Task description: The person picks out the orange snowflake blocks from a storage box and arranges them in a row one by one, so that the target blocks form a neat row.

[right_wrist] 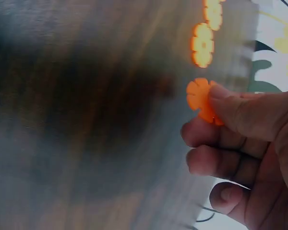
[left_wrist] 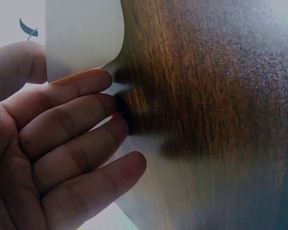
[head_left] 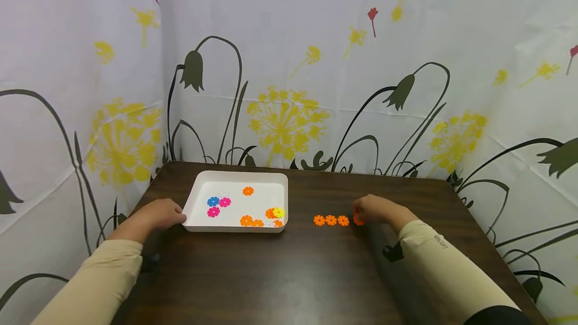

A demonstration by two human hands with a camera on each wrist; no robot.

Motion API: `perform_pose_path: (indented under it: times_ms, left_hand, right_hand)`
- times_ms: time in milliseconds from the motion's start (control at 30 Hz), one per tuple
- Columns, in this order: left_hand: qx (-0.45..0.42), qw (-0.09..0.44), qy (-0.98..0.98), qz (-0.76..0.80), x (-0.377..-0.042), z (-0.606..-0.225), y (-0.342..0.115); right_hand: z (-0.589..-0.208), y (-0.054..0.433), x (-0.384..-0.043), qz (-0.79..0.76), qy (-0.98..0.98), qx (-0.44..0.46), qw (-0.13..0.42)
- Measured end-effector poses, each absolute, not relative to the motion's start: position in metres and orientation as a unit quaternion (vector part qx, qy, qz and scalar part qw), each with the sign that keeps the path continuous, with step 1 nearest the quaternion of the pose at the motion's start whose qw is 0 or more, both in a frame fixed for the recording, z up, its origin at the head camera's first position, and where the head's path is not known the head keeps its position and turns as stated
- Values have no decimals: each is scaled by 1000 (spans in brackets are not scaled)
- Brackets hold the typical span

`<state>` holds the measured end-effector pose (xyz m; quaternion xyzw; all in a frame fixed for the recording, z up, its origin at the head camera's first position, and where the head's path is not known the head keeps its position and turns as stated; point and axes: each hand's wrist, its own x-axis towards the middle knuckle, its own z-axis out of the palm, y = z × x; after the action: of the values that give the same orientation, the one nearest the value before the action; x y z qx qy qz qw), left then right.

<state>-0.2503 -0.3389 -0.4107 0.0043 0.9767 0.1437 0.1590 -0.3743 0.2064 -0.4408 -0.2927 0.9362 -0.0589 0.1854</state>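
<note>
My left hand (head_left: pixel 159 214) pinches the near left corner of a white tray (head_left: pixel 235 229) between thumb and fingers; the left wrist view shows the tray's wall (left_wrist: pixel 84 36) between them. Inside the tray lie flower-shaped discs: a blue disc (head_left: pixel 213 201), pink ones (head_left: pixel 213 212), a yellow one (head_left: pixel 278 212) and several orange ones (head_left: pixel 248 191). My right hand (head_left: pixel 378 209) pinches an orange flower-shaped disc (right_wrist: pixel 199 96) between thumb and forefinger. It is at the right end of a row of three orange discs (head_left: pixel 331 220), with a small gap to them.
Everything lies on a dark wood-grain table (head_left: pixel 298 270). A white curtain (head_left: pixel 289 29) printed with yellow and grey flowers hangs behind the table's far edge and at both sides. The row of discs lies to the right of the tray.
</note>
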Motion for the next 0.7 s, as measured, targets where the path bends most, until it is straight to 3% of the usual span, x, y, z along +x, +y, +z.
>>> perform_pose_path:
  times_ms: [400,700]
  left_hand:
    - [-3,161,976,146,-248,-411,-341]
    - [-2,159,977,145,-249,-414,-341]
  right_hand:
    - [-452,191,-376,9,941,-290,173]
    - [-413,159,-394,28,938,-296,178]
